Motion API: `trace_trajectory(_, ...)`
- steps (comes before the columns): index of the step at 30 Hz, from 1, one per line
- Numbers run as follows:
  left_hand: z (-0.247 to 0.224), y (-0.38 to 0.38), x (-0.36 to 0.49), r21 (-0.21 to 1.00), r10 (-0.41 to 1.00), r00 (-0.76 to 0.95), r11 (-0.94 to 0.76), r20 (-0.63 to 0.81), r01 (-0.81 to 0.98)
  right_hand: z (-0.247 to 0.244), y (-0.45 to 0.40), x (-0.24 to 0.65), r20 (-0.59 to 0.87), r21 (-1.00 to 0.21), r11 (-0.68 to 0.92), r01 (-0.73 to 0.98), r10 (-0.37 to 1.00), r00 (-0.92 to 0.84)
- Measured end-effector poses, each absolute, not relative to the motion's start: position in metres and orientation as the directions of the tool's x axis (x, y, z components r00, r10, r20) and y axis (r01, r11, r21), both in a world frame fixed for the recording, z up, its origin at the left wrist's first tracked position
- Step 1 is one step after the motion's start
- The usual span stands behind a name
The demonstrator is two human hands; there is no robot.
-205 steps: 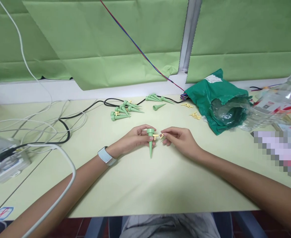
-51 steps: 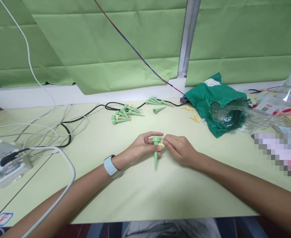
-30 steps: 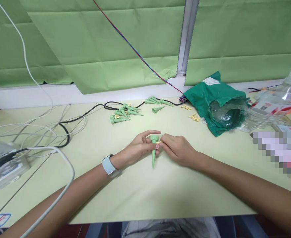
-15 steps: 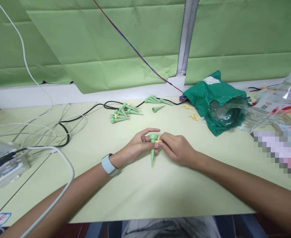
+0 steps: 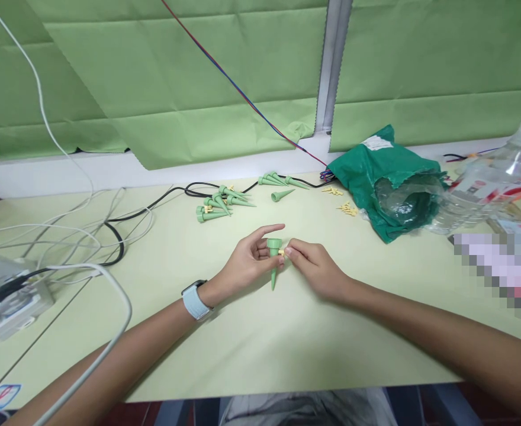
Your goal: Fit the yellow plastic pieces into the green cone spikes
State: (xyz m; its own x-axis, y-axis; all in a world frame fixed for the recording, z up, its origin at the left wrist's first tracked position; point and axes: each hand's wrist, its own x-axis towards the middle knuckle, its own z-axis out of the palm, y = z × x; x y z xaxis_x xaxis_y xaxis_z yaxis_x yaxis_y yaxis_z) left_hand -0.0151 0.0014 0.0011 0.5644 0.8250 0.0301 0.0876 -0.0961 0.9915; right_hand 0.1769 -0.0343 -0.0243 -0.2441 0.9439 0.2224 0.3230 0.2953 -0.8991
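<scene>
My left hand (image 5: pixel 254 254) grips a green plastic watering spike (image 5: pixel 274 244) upright, its tip pointing down over the table. The index finger stretches out behind the spike's cap. Between the thumb and fingers of my right hand (image 5: pixel 316 263) is a small yellow valve (image 5: pixel 282 252), pinched against the spike's side just below the cap. Fingers hide part of the valve, so I cannot tell how deep it sits. Farther back lie green spikes with yellow valves (image 5: pixel 214 208) at the left and several plain green spikes (image 5: pixel 273 179) at the centre.
Loose yellow valves (image 5: pixel 347 209) lie beside a torn green plastic bag (image 5: pixel 376 171). To the right is a clear plastic bottle (image 5: pixel 495 183). White and black cables (image 5: pixel 116 236) and a power adapter (image 5: pixel 12 296) occupy the left; one white cable passes over my left forearm.
My right hand has shifted slightly, with its fingers drawn more tightly around the valve. The left index finger has lifted a little. The spike stays in my left hand.
</scene>
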Motion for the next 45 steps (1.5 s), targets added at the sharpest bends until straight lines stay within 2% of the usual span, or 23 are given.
trace_trajectory(10, -0.007, 0.011, -0.02, 1.0, 0.789, 0.615, 0.001, -0.005, 0.007, -0.028, -0.031, 0.179, 0.131, -0.986, 0.149, 0.078, 0.971, -0.199)
trace_trajectory(14, -0.006, 0.018, -0.022, 0.999, 0.848, 0.53, 0.006, 0.016, -0.04, -0.032, -0.026, 0.18, 0.127, -0.991, 0.132, 0.004, 0.967, -0.22)
trace_trajectory(17, 0.001, 0.036, -0.034, 0.997, 0.93, 0.366, -0.006, 0.032, -0.072, -0.032, -0.024, 0.181, 0.1, -0.995, 0.099, -0.015, 0.97, -0.222)
trace_trajectory(20, 0.008, 0.066, -0.062, 0.998, 0.998, 0.03, -0.054, 0.054, 0.011, -0.032, -0.024, 0.182, 0.083, -0.997, 0.081, -0.018, 0.969, -0.231)
trace_trajectory(23, 0.01, 0.098, -0.098, 0.974, 0.936, -0.291, -0.15, 0.196, 0.172, -0.031, -0.024, 0.182, 0.066, -0.998, 0.063, -0.02, 0.967, -0.246)
trace_trajectory(25, 0.006, 0.114, -0.121, 0.951, 0.884, -0.387, -0.167, 0.261, 0.259, -0.031, -0.023, 0.182, 0.06, -0.998, 0.057, -0.021, 0.966, -0.253)
trace_trajectory(30, -0.009, 0.137, -0.148, 0.907, 0.819, -0.467, -0.143, 0.333, 0.396, -0.032, -0.022, 0.182, 0.058, -0.998, 0.057, -0.014, 0.961, -0.27)
trace_trajectory(37, -0.02, 0.154, -0.143, 0.876, 0.787, -0.453, -0.217, 0.418, 0.431, -0.032, -0.021, 0.181, 0.046, -0.999, 0.046, -0.005, 0.959, -0.281)
trace_trajectory(45, -0.018, 0.148, -0.143, 0.783, 0.858, -0.366, -0.066, 0.361, 0.618, -0.032, -0.02, 0.181, 0.029, -0.999, 0.033, 0.009, 0.956, -0.293)
